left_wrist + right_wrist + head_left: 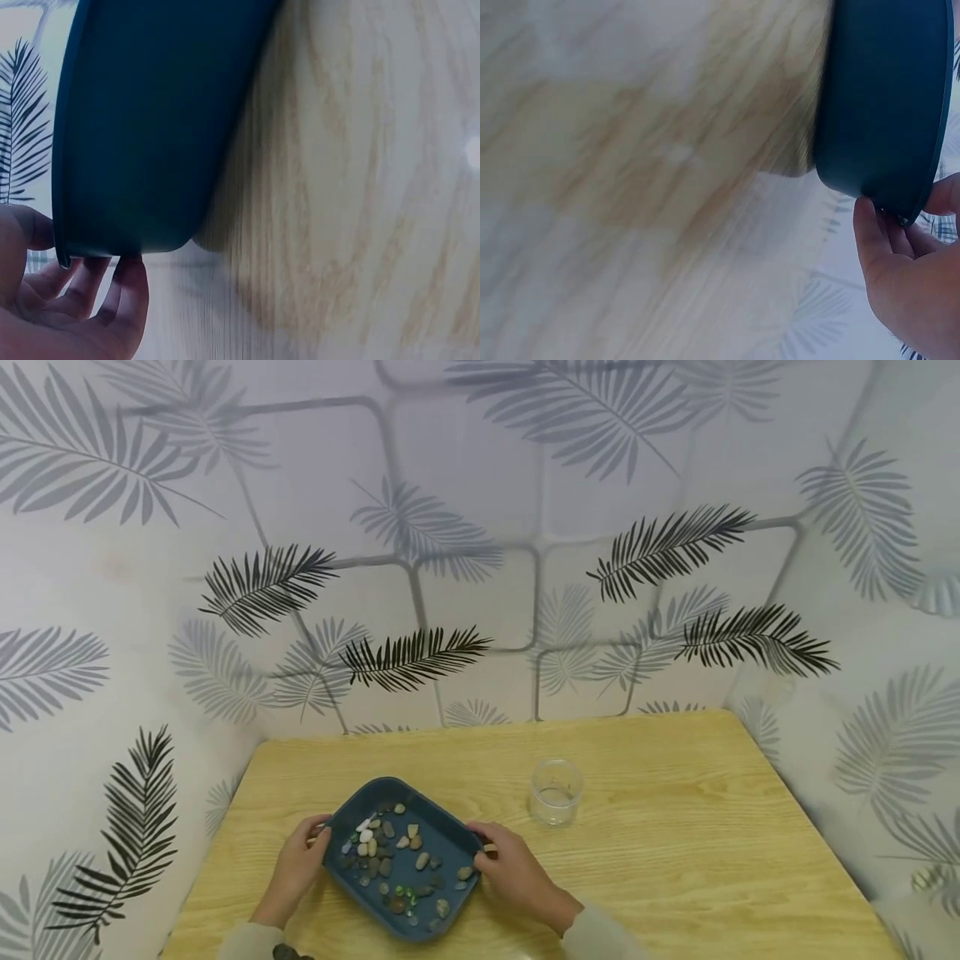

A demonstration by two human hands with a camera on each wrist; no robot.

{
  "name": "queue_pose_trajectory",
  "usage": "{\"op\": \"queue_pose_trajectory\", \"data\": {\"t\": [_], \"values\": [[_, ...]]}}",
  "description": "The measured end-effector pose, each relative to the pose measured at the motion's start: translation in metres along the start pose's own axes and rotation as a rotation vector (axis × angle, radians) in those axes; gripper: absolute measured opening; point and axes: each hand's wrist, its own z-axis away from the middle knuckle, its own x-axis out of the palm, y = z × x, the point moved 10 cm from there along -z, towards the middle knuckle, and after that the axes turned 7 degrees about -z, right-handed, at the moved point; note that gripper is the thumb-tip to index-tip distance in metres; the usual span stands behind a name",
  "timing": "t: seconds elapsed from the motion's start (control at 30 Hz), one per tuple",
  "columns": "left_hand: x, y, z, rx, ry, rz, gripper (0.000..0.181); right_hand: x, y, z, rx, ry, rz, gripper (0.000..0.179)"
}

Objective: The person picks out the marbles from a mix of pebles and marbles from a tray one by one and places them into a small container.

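A dark blue-green rectangular tray [442, 827] with rounded corners sits between my two hands at the table's front left. Scattered across its bottom are several pebbles [422, 861] in grey, brown and white, along with small green and clear glassy pieces [405, 891]. My left hand [298, 864] grips the left corner, thumb at the rim and fingers under it against the outer wall [135, 150]. At the opposite corner my right hand [517, 870] pinches the rim in the same way, fingers against the outside [881, 112]. The right wrist view shows the tray's outer side close up.
A clear round container [556, 793] stands on the wooden table [675, 843], to the right of and behind the tray. Leaf-patterned wall covering [480, 610] rises behind the table's back edge and at both sides.
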Motion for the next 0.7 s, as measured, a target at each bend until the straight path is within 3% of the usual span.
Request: {"op": "queue_pose_trajectory", "data": {"t": [0.07,0.2,0.37,0.7], "values": [[0.002,0.004,0.002,0.026,0.009,-0.026,0.038,-0.004,0.007,0.001,0.001,0.004,0.011,0.041],[0.005,0.012,0.006,0.076,0.043,-0.048,0.032,-0.013,-0.002,0.009,-0.009,-0.007,-0.035,0.04],[0.015,0.015,0.012,0.071,0.037,-0.072,0.03,-0.024,-0.01,0.017,-0.022,-0.013,-0.066,0.039],[0.03,0.022,0.03,0.052,-0.009,-0.077,0.029,-0.046,0.035,0.029,0.01,0.054,-0.025,0.034]]}}
